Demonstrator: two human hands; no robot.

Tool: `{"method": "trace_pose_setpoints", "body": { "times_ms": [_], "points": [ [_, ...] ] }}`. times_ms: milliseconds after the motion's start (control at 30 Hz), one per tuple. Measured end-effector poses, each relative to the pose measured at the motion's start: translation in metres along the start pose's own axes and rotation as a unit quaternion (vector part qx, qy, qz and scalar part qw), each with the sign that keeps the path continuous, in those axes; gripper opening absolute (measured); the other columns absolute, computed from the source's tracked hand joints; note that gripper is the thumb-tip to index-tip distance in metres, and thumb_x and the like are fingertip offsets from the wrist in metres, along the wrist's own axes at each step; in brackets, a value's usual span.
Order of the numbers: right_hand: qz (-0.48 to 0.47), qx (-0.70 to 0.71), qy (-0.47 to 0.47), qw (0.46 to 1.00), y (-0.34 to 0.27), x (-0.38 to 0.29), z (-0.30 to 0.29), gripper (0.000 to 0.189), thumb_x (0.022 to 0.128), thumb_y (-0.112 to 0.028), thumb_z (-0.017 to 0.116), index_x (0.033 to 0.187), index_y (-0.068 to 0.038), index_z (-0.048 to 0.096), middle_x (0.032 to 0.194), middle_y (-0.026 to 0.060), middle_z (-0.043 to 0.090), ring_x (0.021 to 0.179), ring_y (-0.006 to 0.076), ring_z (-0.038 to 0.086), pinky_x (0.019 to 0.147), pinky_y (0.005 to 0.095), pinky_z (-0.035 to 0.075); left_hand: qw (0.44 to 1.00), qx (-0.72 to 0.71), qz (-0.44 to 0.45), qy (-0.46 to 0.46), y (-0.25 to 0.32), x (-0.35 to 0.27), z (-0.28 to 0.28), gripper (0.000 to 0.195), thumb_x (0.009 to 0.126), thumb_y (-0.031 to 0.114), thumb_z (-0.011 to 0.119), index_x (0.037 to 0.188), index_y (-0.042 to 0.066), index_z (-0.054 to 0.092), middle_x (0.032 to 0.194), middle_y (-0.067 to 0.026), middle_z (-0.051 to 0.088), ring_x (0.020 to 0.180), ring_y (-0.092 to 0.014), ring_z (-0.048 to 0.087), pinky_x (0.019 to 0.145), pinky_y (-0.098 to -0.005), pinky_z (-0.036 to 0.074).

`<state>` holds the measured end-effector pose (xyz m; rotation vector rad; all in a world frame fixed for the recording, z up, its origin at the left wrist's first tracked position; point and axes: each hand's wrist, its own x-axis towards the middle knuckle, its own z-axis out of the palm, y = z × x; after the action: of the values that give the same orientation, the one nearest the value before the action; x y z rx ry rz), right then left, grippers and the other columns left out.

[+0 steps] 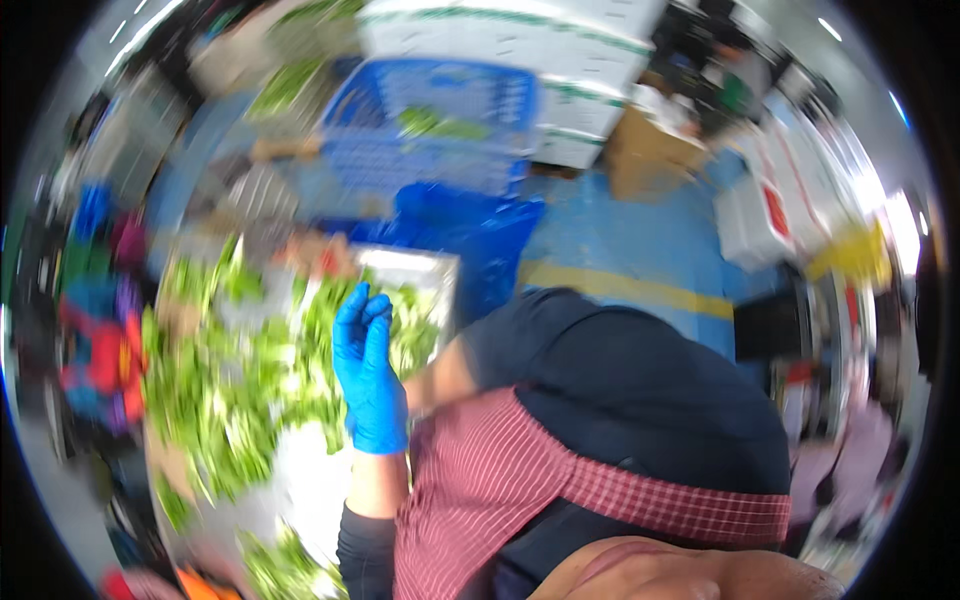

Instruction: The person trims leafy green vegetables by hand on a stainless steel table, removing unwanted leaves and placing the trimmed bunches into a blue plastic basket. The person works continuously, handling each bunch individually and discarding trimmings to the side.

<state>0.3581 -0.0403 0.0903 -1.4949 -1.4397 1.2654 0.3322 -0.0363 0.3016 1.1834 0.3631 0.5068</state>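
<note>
My left hand point(369, 382), in a blue glove, is raised above a table of leafy green vegetables. Its fingers are partly bent and apart from the thumb, with nothing seen between them. Loose greens point(247, 375) with pale stems cover much of the metal-looking tabletop point(217, 521). Just beyond my left hand, more greens point(412, 322) lie in a light-coloured tray point(446, 289). My right forearm point(439, 379) reaches in behind the left glove, and my right hand is hidden there. A smaller pile of greens point(289, 566) lies by my left sleeve.
Another person's hand point(322, 255) is at the table's far end, blurred. A blue plastic crate point(427, 161) with some greens stands beyond, behind a blue plastic bag point(465, 232). White boxes point(577, 112) are stacked there, beside a cardboard box point(649, 161) on the blue floor point(607, 232).
</note>
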Motion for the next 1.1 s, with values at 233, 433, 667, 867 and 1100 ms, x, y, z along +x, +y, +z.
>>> {"method": "trace_pose_setpoints", "body": {
  "times_ms": [233, 433, 667, 867, 1100],
  "points": [
    [0.045, 0.024, -0.01, 0.999, 0.031, -0.021, -0.072, 0.027, 0.089, -0.019, 0.068, 0.11, -0.003, 0.069, 0.092, 0.0092, 0.071, 0.079, 0.0157, 0.067, 0.073, 0.0316, 0.055, 0.894, -0.088, -0.058, 0.434, -0.087, -0.099, -0.132, 0.036, 0.092, 0.012, 0.064, 0.126, 0.002, 0.059, 0.106, -0.0069, 0.065, 0.091, -0.013, 0.061, 0.083, -0.0267, 0.05],
    [0.013, 0.022, -0.005, 1.0, 0.017, 0.063, -0.106, 0.03, 0.089, -0.027, 0.068, 0.106, -0.002, 0.07, 0.086, 0.0113, 0.071, 0.075, 0.014, 0.066, 0.07, 0.0305, 0.053, 0.81, -0.161, -0.12, 0.551, -0.135, -0.162, -0.109, 0.037, 0.094, 0.013, 0.059, 0.13, 0.004, 0.057, 0.11, -0.0067, 0.064, 0.094, -0.015, 0.061, 0.085, -0.0287, 0.049],
    [0.079, -0.317, 0.019, 0.945, 0.001, 0.217, -0.069, 0.042, 0.082, -0.045, 0.062, 0.112, -0.016, 0.069, 0.109, 0.0143, 0.07, 0.101, 0.0326, 0.067, 0.09, 0.0436, 0.051, 0.812, -0.144, -0.137, 0.549, -0.146, -0.17, -0.128, 0.034, 0.095, 0.014, 0.06, 0.128, 0.004, 0.058, 0.108, -0.0053, 0.066, 0.091, -0.012, 0.061, 0.082, -0.0248, 0.049],
    [0.119, -0.377, -0.044, 0.918, -0.001, 0.244, -0.06, 0.048, 0.079, -0.049, 0.067, 0.109, -0.012, 0.071, 0.111, 0.0162, 0.069, 0.103, 0.0322, 0.066, 0.09, 0.0426, 0.051, 0.813, -0.165, -0.13, 0.543, -0.138, -0.172, -0.157, 0.035, 0.095, 0.015, 0.06, 0.129, 0.004, 0.058, 0.11, -0.0065, 0.065, 0.095, -0.013, 0.06, 0.086, -0.0271, 0.049],
    [0.162, -0.01, -0.005, 0.987, -0.022, 0.191, -0.082, 0.031, 0.092, -0.031, 0.066, 0.104, -0.003, 0.071, 0.092, 0.0067, 0.071, 0.076, 0.0132, 0.062, 0.069, 0.0283, 0.049, 0.851, -0.104, -0.132, 0.497, -0.108, -0.136, -0.204, 0.037, 0.093, 0.019, 0.062, 0.127, 0.003, 0.059, 0.111, -0.0074, 0.064, 0.098, -0.015, 0.06, 0.089, -0.0289, 0.049]
  ]
}}
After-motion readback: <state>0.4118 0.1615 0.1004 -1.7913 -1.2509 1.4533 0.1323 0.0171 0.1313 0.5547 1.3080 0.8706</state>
